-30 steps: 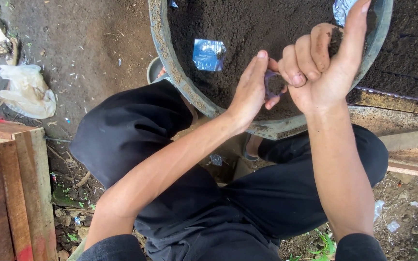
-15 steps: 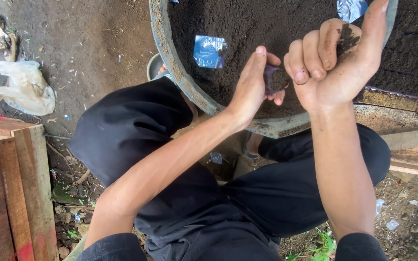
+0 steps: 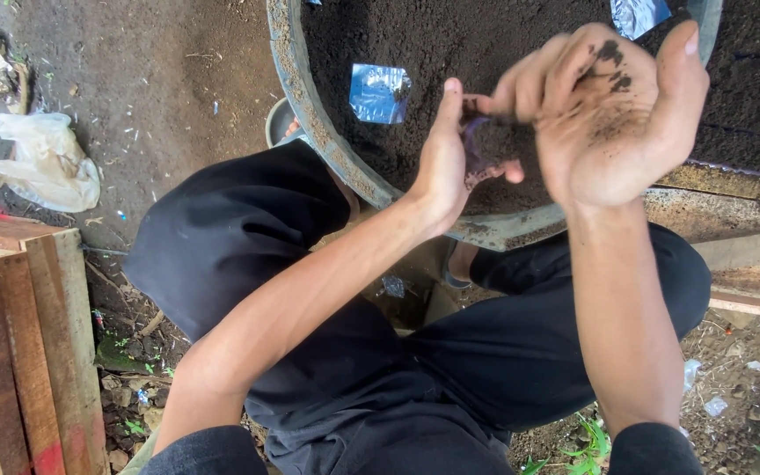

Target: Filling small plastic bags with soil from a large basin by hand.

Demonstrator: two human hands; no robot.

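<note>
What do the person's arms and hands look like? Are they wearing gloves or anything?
No gloves. Both arms are bare from the wrists up past the elbows, where short dark sleeves begin. The right hand is dusted with crumbs of dark soil on its palm and fingers. The left hand has soil on its fingertips. No watch, ring or bracelet shows.

Dirt ground (image 3: 160,79) under soil-filled basin (image 3: 296,88), white bag (image 3: 46,163).

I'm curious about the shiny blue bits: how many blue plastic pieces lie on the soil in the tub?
2. One blue plastic piece lies on the soil near the tub's left rim; another sits at the top edge, partly cut off. More may be hidden behind the hands.
</note>
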